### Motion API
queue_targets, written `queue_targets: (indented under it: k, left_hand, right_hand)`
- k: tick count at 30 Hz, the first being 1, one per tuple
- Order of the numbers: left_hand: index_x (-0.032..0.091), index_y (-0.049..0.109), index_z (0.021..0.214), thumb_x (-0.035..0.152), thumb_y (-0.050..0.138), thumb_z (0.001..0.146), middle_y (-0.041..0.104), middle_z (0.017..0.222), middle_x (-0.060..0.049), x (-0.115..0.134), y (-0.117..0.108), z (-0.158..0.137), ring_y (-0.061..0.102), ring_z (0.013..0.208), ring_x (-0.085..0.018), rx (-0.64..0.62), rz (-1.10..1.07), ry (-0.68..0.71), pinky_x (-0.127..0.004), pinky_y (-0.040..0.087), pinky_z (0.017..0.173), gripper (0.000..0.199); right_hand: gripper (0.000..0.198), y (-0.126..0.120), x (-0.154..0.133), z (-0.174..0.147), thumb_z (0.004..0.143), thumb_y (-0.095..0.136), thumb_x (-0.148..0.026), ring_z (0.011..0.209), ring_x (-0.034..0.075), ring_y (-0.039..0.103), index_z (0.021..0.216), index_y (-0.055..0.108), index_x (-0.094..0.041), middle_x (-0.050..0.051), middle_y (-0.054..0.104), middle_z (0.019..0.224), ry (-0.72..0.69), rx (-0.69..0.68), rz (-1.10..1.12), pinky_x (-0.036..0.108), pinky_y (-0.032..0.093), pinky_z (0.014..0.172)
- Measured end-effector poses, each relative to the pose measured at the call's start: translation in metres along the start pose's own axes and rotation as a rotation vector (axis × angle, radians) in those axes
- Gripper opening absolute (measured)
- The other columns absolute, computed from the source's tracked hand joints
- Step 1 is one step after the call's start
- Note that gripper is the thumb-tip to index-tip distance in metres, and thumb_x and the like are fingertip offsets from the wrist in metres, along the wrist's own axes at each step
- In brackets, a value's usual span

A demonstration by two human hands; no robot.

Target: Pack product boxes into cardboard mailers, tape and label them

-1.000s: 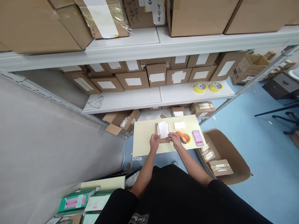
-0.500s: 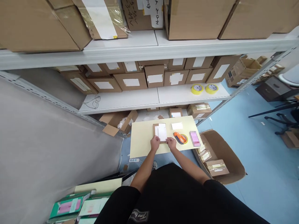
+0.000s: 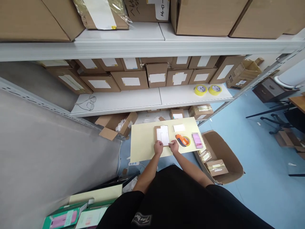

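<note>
On the pale yellow tabletop (image 3: 143,140) lies a small brown cardboard box (image 3: 155,131), mostly covered by a white paper label (image 3: 164,135). My left hand (image 3: 158,147) pinches the label's lower left corner, fingers closed. At the lower right corner, my right hand (image 3: 173,146) has thumb and fingers pressed together on the label's edge. Right of the box sit an orange tape dispenser (image 3: 182,140) with a yellow roll and a stack of white labels (image 3: 179,128). A pixelated pink item (image 3: 197,140) lies near the table's right end.
A big open carton (image 3: 228,156) with taped parcels stands right of the table. Ahead, a shelf (image 3: 128,100) bears labelled boxes and two yellow tape rolls (image 3: 200,90). An open box (image 3: 111,125) is at the left; green boxes (image 3: 64,218) lie lower left.
My view has shifted slightly. Both hands stay at the lower edge of the label, which looks to lie straighter over the box now.
</note>
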State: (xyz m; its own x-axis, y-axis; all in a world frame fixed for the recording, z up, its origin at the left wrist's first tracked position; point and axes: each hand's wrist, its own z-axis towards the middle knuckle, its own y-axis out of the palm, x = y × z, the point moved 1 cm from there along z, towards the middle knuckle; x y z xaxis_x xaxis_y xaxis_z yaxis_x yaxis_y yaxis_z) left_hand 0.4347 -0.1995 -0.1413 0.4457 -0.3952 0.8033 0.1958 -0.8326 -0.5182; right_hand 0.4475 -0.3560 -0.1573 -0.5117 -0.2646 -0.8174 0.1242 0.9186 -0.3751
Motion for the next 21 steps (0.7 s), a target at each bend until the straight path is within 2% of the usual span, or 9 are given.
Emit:
queue_targets:
  k: [9, 13, 15, 17, 19, 21]
  left_hand:
    - [0.023, 0.060, 0.075, 0.011, 0.065, 0.081, 0.070, 0.080, -0.004, 0.003, 0.001, 0.004, 0.068, 0.081, -0.021, -0.042, 0.107, -0.016, -0.030, 0.049, 0.080, 0.014]
    - [0.022, 0.063, 0.086, 0.015, 0.069, 0.081, 0.072, 0.091, -0.007, 0.007, -0.001, 0.008, 0.070, 0.090, -0.025, -0.110, 0.249, -0.085, -0.035, 0.050, 0.084, 0.010]
    - [0.022, 0.067, 0.097, 0.020, 0.069, 0.083, 0.073, 0.100, -0.011, 0.010, -0.003, 0.012, 0.070, 0.100, -0.029, -0.156, 0.360, -0.074, -0.039, 0.051, 0.090, 0.014]
    - [0.021, 0.068, 0.112, 0.022, 0.066, 0.086, 0.071, 0.118, -0.017, 0.014, -0.005, 0.016, 0.065, 0.121, -0.033, -0.193, 0.449, 0.046, -0.044, 0.048, 0.102, 0.026]
    - [0.022, 0.066, 0.130, 0.025, 0.065, 0.087, 0.062, 0.144, -0.018, 0.017, -0.006, 0.021, 0.046, 0.147, -0.036, -0.261, 0.480, 0.222, -0.048, 0.038, 0.118, 0.043]
    - [0.024, 0.057, 0.147, 0.030, 0.066, 0.087, 0.045, 0.166, -0.014, 0.016, -0.005, 0.027, 0.021, 0.162, -0.037, -0.373, 0.479, 0.320, -0.051, 0.023, 0.129, 0.061]
  right_hand:
    - [0.025, 0.004, 0.007, 0.006, 0.072, 0.071, -0.033, 0.061, 0.021, 0.070, 0.090, 0.054, -0.027, -0.010, 0.058, 0.060, 0.066, -0.052, -0.076, 0.028, 0.048, 0.069]
    - [0.027, -0.001, 0.005, 0.008, 0.076, 0.074, -0.035, 0.074, 0.025, 0.071, 0.098, 0.061, -0.025, -0.002, 0.067, 0.069, 0.034, -0.052, -0.250, 0.032, 0.048, 0.075]
    - [0.032, -0.005, 0.002, 0.008, 0.080, 0.075, -0.035, 0.089, 0.029, 0.071, 0.108, 0.065, -0.023, 0.006, 0.074, 0.084, -0.030, -0.060, -0.375, 0.036, 0.048, 0.082]
    - [0.042, -0.007, -0.001, 0.007, 0.084, 0.072, -0.032, 0.108, 0.033, 0.069, 0.125, 0.066, -0.023, 0.014, 0.076, 0.108, -0.150, -0.089, -0.467, 0.039, 0.047, 0.091]
    - [0.054, -0.005, -0.002, 0.004, 0.086, 0.067, -0.025, 0.128, 0.035, 0.060, 0.140, 0.063, -0.025, 0.017, 0.069, 0.137, -0.291, -0.144, -0.523, 0.041, 0.044, 0.103]
    - [0.063, -0.001, 0.001, 0.002, 0.087, 0.063, -0.022, 0.143, 0.036, 0.049, 0.149, 0.059, -0.025, 0.016, 0.056, 0.156, -0.362, -0.206, -0.551, 0.043, 0.040, 0.112]
